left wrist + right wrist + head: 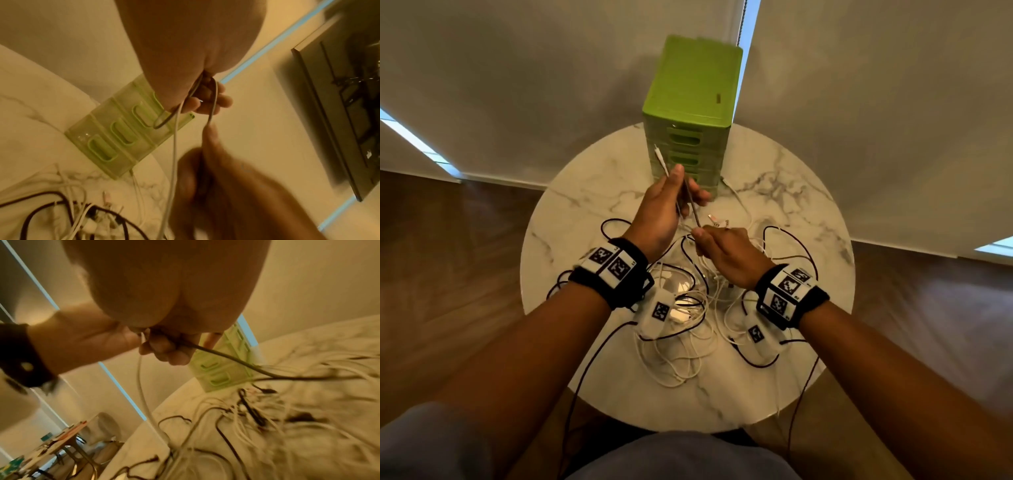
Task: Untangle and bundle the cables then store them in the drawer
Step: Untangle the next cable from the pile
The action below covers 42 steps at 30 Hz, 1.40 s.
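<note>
A tangle of white and black cables (685, 318) lies on the round marble table (585, 212). My left hand (688, 185) is raised above it. It grips a white cable (661, 162), whose plug end sticks up, and a loop of grey cable (692, 205). Just below, my right hand (705, 240) pinches the same grey cable. In the left wrist view the left hand (205, 100) holds the grey loop (213, 100) and the white strand (174, 146). In the right wrist view the right hand (164, 348) grips the grey cable (226, 360). A green drawer unit (688, 137) stands behind, with its drawers closed.
Loose white plug ends (732, 192) lie right of the drawer unit's base. Black cables trail over the table's front edge (688, 428) toward my lap. Blinds hang close behind the table. A wooden floor surrounds it. A cluttered side table (51, 451) stands off to the left.
</note>
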Available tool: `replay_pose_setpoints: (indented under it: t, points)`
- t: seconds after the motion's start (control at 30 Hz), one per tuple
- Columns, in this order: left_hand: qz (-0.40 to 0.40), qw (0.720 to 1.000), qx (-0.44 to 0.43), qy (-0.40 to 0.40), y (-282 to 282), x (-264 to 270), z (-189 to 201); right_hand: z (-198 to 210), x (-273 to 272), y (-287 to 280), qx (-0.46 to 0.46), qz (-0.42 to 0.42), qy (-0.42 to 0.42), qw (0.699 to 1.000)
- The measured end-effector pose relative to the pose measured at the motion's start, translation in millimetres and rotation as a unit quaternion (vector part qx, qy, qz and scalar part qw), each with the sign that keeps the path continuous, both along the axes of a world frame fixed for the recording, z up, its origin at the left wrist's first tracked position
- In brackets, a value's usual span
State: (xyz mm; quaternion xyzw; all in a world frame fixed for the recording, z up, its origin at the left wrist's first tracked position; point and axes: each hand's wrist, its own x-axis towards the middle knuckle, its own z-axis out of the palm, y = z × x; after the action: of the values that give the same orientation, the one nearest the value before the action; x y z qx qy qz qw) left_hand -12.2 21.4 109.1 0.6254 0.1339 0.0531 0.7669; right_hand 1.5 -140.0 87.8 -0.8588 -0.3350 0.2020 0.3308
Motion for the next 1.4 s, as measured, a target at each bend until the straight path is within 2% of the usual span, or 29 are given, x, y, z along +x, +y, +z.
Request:
replay_pose_setpoints:
  t: [0.07,0.17,0.27,0.37,0.43,0.5,0.57,0.63,0.7,0.77,0.83,1.0,1.1,1.3,1.4]
  points:
    - [0.027,0.997,-0.055,-0.037,6.9,2.7,11.7,-14.8,-1.6,-13.9,-0.015,-0.004,0.015,1.000]
    - [0.099,0.978,-0.172,-0.061,34.7,8.0,35.0,-38.1,0.5,-42.9,-0.068,-0.009,0.016,0.998]
    - [0.153,0.966,-0.178,-0.109,70.0,11.0,56.1,-50.1,2.5,-71.5,-0.132,-0.002,-0.004,0.991]
    - [0.149,0.980,-0.075,-0.105,76.0,4.3,61.7,-47.1,11.8,-75.9,-0.145,-0.023,-0.015,0.989]
    - [0.090,0.992,0.066,-0.051,59.9,-6.5,53.8,-38.5,19.8,-66.5,-0.126,-0.051,-0.031,0.990]
    - [-0.018,0.979,0.201,0.028,36.3,-22.3,37.0,-26.6,25.0,-52.3,-0.066,-0.081,-0.034,0.994]
    - [-0.112,0.957,0.250,0.091,15.0,-35.8,13.7,-13.8,23.2,-36.6,-0.016,-0.092,-0.036,0.995]
    - [-0.138,0.947,0.262,0.128,-1.6,-41.6,-4.4,-4.1,16.0,-23.2,0.003,-0.068,-0.071,0.995]
    - [-0.124,0.965,0.197,0.122,-13.1,-38.5,-12.6,1.9,6.4,-14.1,0.011,-0.025,-0.092,0.995]
    - [-0.089,0.985,0.111,0.098,-18.5,-29.8,-12.0,5.8,0.4,-9.6,0.021,-0.007,-0.069,0.997]
    - [-0.055,0.993,0.065,0.087,-20.9,-21.2,-1.3,9.2,-2.6,-7.9,0.014,-0.002,-0.035,0.999]
    - [-0.054,0.993,0.095,0.036,-23.8,-15.9,12.8,2.6,-2.8,-18.8,0.021,0.001,0.010,1.000]
    - [-0.012,0.996,0.084,0.005,-7.7,-12.4,15.2,-9.0,1.6,-35.9,0.038,-0.015,0.011,0.999]
    - [0.057,0.994,-0.041,-0.080,23.8,4.7,45.3,-19.8,16.0,-59.7,0.041,-0.026,0.068,0.997]
    - [0.122,0.981,-0.108,-0.106,35.5,9.1,69.8,-25.0,28.1,-69.5,-0.013,-0.020,0.054,0.998]
